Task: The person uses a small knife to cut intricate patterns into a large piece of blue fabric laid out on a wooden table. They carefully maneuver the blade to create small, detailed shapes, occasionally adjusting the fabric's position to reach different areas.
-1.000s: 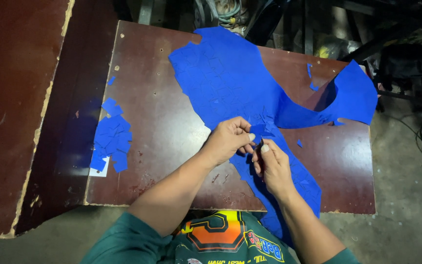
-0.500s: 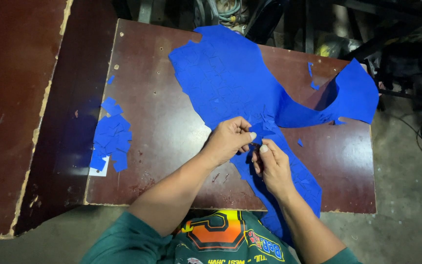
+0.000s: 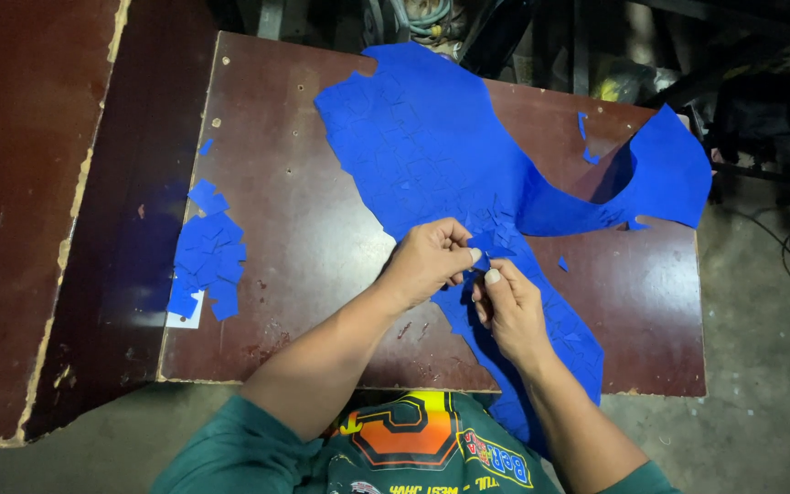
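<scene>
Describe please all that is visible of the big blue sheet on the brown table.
The big blue sheet looks thin and flexible, like foam or rubber, with an irregular outline and many pre-cut piece shapes scored in it. It lies mostly flat across the dark brown wooden table; its right part curls upward and its lower end hangs over the near edge. The left hand and right hand pinch it near the middle.

Workshop: scarred worktable (image 3: pixel 304 229), concrete floor (image 3: pixel 761 366)

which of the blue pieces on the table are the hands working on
The big blue sheet draped across the table's middle; both hands pinch it, unlike the small-piece pile at the left edge.
</scene>
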